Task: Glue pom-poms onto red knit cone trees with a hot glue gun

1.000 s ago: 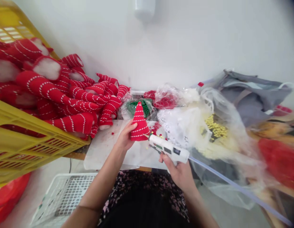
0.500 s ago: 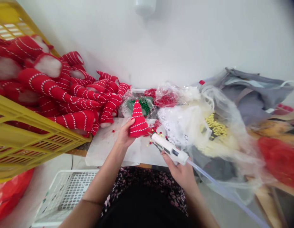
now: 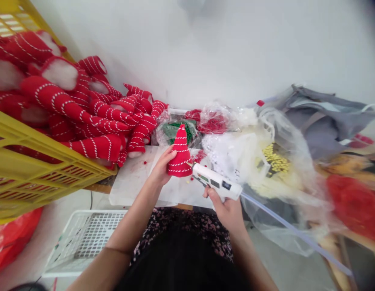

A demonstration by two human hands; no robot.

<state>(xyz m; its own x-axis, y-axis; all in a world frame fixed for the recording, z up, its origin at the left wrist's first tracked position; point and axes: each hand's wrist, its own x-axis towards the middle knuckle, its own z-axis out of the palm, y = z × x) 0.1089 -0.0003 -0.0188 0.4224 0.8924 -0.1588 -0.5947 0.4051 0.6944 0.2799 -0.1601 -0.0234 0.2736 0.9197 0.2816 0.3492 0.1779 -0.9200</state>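
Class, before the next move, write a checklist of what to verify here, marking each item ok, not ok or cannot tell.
1. Left hand holds the red, white-stitched fabric cone: ok.
2. Right hand holds the white plastic glue gun: ok.
3. Long translucent rod at the gun's rear: ok.
4. Nozzle actually touching the cone: cannot tell.
5. Gun hot: cannot tell.
6. White worktop sheet free of small red bits: not ok.

At ten o'clock you have the crate (image 3: 48,161), with the pile of cones (image 3: 93,117) in it and reaching beyond its right side. At twelve, a sheet (image 3: 135,173) lies before you on the tabletop (image 3: 98,188), small bags (image 3: 213,123) behind it. At two lies a plastic bag (image 3: 296,137), a cloth bag (image 3: 317,121) behind it. At nine, the basket (image 3: 98,234) sits on the floor (image 3: 81,199).
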